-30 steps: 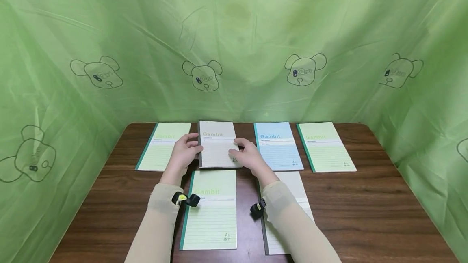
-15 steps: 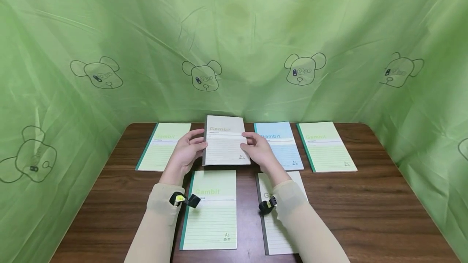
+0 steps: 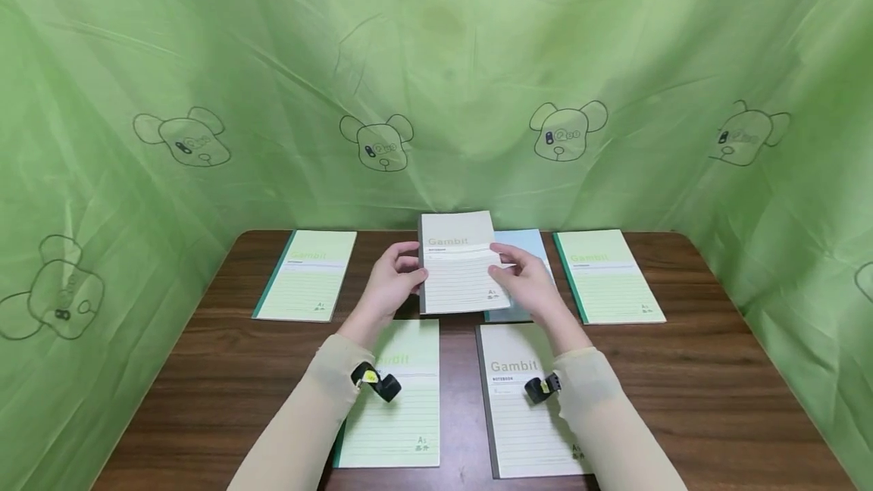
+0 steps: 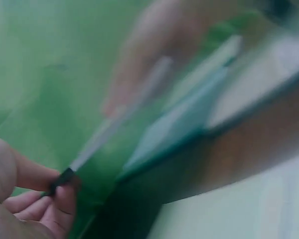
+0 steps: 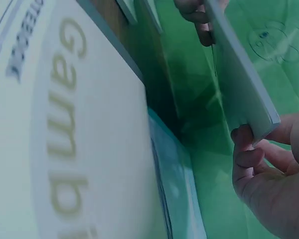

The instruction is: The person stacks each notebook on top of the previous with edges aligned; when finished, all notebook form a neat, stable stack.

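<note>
Pinching the two side edges of a beige notebook (image 3: 459,264), both hands hold it lifted off the wooden table (image 3: 682,385), its cover facing the person and the "Gambit" title upright. The left hand (image 3: 393,286) has its thumb on the front near the grey spine and its fingers curled behind; the left wrist view, though blurred, shows the fingertips (image 4: 60,191) closed on the dark edge. The right hand (image 3: 528,285) grips the opposite edge, thumb on the cover and fingers folded behind, and the right wrist view shows the corner of the book seated against those curled fingers (image 5: 249,154).

Just behind and below the lifted book, a blue notebook (image 3: 521,242) lies in the far row, mostly covered by it. To its right lies a green notebook (image 3: 607,275), and at the far left another green notebook (image 3: 307,275), well apart from the hands. Near the person, under the forearms, lie a third green notebook (image 3: 402,408) on the left and a second beige notebook (image 3: 525,408) on the right. A green cloth (image 3: 436,59) printed with bear heads encloses the table on three sides.
</note>
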`<state>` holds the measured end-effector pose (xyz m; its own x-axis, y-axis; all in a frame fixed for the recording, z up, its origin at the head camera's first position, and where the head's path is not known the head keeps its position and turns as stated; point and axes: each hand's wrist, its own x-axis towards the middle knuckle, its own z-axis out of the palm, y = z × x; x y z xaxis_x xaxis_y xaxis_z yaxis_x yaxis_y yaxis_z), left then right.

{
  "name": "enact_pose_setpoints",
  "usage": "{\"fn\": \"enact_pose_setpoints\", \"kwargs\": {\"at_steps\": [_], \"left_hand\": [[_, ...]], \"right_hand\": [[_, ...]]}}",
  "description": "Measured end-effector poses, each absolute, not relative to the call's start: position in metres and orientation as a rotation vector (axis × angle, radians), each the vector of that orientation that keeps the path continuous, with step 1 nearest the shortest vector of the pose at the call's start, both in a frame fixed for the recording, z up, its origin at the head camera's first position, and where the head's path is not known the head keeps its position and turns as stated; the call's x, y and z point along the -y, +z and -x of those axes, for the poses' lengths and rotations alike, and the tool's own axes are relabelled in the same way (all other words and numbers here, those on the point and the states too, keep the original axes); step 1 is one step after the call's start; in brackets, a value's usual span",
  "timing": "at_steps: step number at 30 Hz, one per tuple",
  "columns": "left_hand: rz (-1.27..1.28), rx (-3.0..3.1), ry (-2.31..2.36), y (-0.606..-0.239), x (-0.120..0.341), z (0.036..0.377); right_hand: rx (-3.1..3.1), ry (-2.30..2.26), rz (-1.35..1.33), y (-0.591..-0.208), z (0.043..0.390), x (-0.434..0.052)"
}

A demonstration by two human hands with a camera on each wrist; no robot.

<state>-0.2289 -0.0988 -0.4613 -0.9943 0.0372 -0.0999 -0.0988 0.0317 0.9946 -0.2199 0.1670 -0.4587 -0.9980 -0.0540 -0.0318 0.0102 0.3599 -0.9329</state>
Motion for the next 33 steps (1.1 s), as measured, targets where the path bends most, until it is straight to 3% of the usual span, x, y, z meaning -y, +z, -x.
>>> {"fn": "enact_pose_setpoints", "kwargs": {"at_steps": [15,33], "left_hand": [[-0.135,-2.324,1.986,-0.468,0.057,0.232],[-0.122,-2.488,1.681,-0.482,0.016,0.244]], "right_hand": [[-2.56,-1.786,0.07,-0.456,0.201,-0.219],[-2.698,-1.46,0.102,-0.478,0.208,-0.258]]}}
